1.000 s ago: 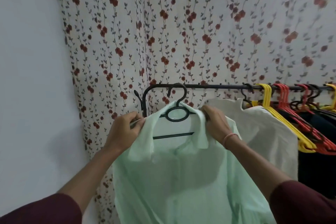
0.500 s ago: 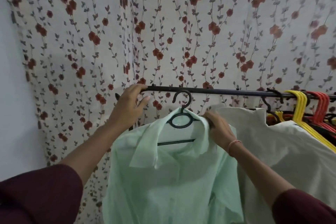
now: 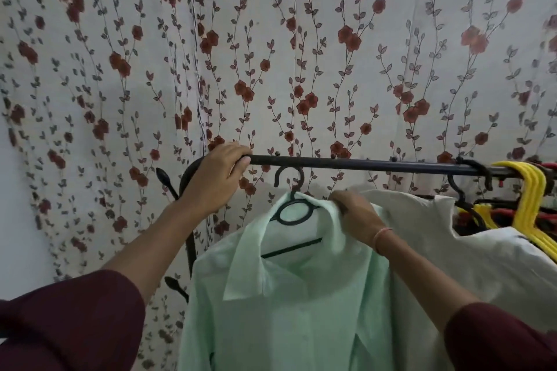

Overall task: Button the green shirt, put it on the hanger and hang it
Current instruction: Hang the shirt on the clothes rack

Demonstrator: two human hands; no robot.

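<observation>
Left hand (image 3: 217,179) curls over the rail (image 3: 361,164) — right hand (image 3: 358,217) pinches the green shirt (image 3: 286,310) at its collar.

One wide-angle view, worn on the head, faces forward at arm's reach toward the floral curtain (image 3: 301,54), which fills 12 o'clock. The black rail (image 3: 361,164) crosses mid-frame toward 3 o'clock. The green shirt (image 3: 286,310) hangs nearest the lens, at 6 o'clock.

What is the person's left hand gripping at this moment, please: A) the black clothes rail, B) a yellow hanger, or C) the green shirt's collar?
A: the left hand has its fingers curled over the black clothes rail, while the right hand pinches the green shirt at the collar.
</observation>
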